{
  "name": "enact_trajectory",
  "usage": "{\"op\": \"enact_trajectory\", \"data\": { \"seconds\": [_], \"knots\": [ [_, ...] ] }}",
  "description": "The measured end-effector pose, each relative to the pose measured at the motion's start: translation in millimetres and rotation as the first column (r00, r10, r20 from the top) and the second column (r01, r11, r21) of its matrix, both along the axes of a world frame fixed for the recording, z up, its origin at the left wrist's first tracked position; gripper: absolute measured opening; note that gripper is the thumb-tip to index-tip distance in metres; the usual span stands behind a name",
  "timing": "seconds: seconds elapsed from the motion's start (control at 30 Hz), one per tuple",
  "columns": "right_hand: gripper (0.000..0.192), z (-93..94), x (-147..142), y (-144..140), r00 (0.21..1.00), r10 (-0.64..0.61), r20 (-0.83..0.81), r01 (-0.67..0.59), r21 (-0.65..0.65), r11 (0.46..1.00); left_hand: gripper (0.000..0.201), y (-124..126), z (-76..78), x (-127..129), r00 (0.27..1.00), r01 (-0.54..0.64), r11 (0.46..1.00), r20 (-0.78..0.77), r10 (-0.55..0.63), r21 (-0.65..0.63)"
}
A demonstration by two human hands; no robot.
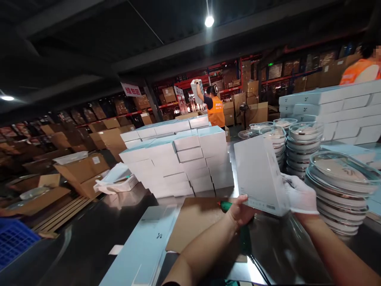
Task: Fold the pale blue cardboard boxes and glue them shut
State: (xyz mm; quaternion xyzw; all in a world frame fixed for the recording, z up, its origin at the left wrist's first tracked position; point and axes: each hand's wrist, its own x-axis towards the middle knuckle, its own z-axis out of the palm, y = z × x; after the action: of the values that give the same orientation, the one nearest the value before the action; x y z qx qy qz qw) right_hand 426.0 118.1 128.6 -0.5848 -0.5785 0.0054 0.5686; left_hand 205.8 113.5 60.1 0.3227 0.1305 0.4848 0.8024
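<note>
A white box (254,171) with a barcode and small print along its lower edge is held upright, slightly tilted, above the metal table. My bare left hand (239,212) grips its lower left corner. In a white glove, my right hand (300,196) holds its right side; the box partly hides the fingers. Behind my left hand lies a green tool (226,205) with a red tip, mostly covered, and I cannot make out its kind. Flat light-blue cartons (149,242) and a brown cardboard sheet (193,222) lie left of my forearm.
Stacked white boxes (178,167) form a wall ahead. At right stand piles of lidded round containers (339,190), with more boxes (342,107) behind. A white basket (119,182) sits at left, a blue crate (16,242) beyond. One co-worker (216,111) lifts a box; another person (361,71) is far right.
</note>
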Motion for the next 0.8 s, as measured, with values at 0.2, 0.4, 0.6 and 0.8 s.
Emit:
{"op": "enact_trajectory", "data": {
  "seconds": [0.2, 0.4, 0.6, 0.8],
  "knots": [
    [0.038, 69.1, 25, -31, 0.963, -0.143, -0.229, 0.163, 0.073, 0.984, 0.07, -36, 19.0, -85, 0.846, -0.388, 0.887, -0.285, 0.451, 0.252],
    [0.048, 131.4, 0, -80, 0.938, 0.333, -0.099, -0.315, 0.16, 0.935, 0.081, -82, 10.3, -168, 0.458, -0.583, 0.692, -0.531, 0.713, 0.426],
    [0.026, 139.7, -91, -89, 0.558, 0.781, 0.281, -0.735, -0.268, 0.623, 0.096, -111, -47.7, -188, 0.47, -0.51, 0.742, -0.582, 0.664, 0.435],
    [0.054, 48.7, -120, -72, 0.671, 0.699, 0.249, -0.729, 0.044, 0.683, 0.101, -125, -89.4, -188, 0.474, -0.453, 0.799, -0.651, 0.592, 0.396]
  ]
}}
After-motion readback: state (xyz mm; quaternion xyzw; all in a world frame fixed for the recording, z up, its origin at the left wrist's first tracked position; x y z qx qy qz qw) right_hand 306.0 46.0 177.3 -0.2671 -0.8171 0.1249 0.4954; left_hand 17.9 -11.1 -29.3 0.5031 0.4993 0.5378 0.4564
